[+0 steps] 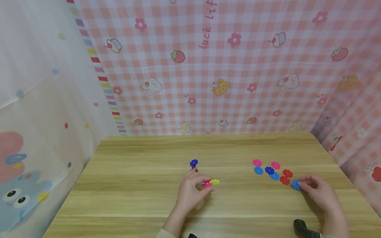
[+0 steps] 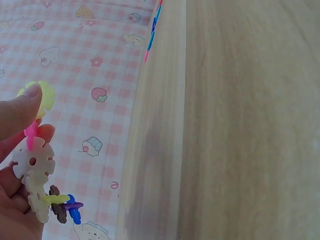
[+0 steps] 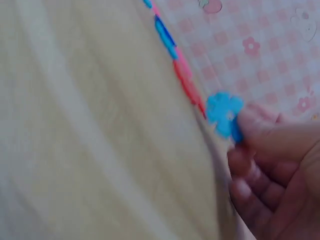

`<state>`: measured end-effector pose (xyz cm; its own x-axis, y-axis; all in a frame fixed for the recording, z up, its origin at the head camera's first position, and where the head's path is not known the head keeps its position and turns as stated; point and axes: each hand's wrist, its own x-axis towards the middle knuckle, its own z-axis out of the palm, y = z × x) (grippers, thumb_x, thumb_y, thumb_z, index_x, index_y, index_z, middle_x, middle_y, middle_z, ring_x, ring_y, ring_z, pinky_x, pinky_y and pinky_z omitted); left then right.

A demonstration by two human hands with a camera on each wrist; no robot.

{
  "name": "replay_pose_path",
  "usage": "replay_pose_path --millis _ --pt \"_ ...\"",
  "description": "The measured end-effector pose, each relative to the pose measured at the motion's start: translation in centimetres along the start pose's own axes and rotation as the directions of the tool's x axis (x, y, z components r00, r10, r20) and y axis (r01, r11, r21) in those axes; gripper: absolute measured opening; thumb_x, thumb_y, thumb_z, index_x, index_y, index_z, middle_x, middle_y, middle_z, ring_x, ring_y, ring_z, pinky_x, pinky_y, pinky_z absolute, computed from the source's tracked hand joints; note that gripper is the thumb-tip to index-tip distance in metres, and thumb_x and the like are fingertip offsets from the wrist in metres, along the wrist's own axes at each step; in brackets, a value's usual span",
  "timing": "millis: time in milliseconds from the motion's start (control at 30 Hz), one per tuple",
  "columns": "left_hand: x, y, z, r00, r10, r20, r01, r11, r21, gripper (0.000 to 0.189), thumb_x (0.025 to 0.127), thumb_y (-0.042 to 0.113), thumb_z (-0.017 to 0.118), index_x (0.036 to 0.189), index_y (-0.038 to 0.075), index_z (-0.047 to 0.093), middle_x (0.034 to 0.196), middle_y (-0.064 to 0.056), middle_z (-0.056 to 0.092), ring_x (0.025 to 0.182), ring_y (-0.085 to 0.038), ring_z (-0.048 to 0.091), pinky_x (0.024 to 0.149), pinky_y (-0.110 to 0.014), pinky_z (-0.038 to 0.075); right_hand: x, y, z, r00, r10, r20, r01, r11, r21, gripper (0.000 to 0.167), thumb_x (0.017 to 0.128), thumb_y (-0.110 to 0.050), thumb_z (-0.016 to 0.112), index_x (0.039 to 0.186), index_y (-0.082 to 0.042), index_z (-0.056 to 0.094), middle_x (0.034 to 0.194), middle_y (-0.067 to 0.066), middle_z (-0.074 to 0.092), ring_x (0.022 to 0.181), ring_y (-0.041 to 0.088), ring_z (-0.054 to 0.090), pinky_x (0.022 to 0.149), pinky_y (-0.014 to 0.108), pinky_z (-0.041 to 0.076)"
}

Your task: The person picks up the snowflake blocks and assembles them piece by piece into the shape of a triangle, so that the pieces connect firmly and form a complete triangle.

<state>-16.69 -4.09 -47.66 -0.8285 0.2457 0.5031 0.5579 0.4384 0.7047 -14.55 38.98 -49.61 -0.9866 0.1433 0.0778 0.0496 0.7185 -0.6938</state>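
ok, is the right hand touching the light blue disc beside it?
Touching. The right wrist view shows it: the right hand pinches the light blue disc at its edge.

The chain of linked discs (image 2: 38, 181), the blue flower disc (image 1: 295, 185) and the loose flower discs (image 1: 284, 180) are looking like smooth plastic. The tabletop (image 1: 134, 198) is showing smooth wood grain with a faint sheen. The gingham curtain (image 1: 190, 74) and white curtain (image 1: 38, 109) are hanging as matt cloth; the black wrist device (image 1: 300, 227) is resembling dull plastic.
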Motion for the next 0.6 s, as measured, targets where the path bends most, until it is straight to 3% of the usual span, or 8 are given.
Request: replay_pose_path --millis 100,233,367,600 --pt "0.0 0.0 0.0 1.000 -0.002 -0.004 0.002 1.000 0.006 0.030 0.068 0.007 0.090 0.095 0.010 0.077 0.092 0.003 0.074 0.091 -0.012 0.067 0.111 -0.045 0.034 0.3 -1.2 0.3 1.000 -0.023 0.011 0.021 0.981 0.195 0.028 0.099 -0.014 0.062 0.112 0.010 0.058 0.088 -0.004 0.067 0.076 0.003 0.060 0.064 0.023 0.054" --pt "0.1 -0.1 0.1 1.000 -0.002 -0.005 0.002 1.000 0.013 0.029 0.069 0.007 0.089 0.096 0.010 0.078 0.093 0.003 0.074 0.092 -0.013 0.067 0.111 -0.044 0.035 0.9 -3.7 1.3 0.992 -0.121 0.025 0.098 0.892 0.441 0.017 0.096 0.002 0.061 0.108 0.014 0.057 0.086 -0.008 0.068 0.075 0.006 0.065 0.065 0.023 0.057" --pt "0.0 -0.2 0.1 1.000 -0.003 -0.002 0.003 1.000 0.018 0.029 0.069 0.008 0.089 0.096 0.010 0.077 0.094 0.003 0.074 0.092 -0.013 0.067 0.111 -0.046 0.035 1.2 -7.2 3.5 0.980 -0.170 0.101 0.090 0.839 0.537 0.020 0.094 0.004 0.062 0.109 0.017 0.055 0.086 0.001 0.067 0.074 0.012 0.066 0.065 0.025 0.058" --pt "0.0 0.0 0.1 1.000 -0.003 0.000 0.003 1.000 0.017 0.030 0.068 0.008 0.090 0.095 0.010 0.077 0.093 0.002 0.074 0.092 -0.013 0.067 0.111 -0.047 0.034 0.5 -13.2 8.0 0.939 -0.199 0.281 -0.014 0.794 0.608 0.028 0.095 -0.001 0.063 0.114 0.017 0.053 0.088 0.015 0.065 0.077 0.018 0.067 0.071 0.031 0.059"
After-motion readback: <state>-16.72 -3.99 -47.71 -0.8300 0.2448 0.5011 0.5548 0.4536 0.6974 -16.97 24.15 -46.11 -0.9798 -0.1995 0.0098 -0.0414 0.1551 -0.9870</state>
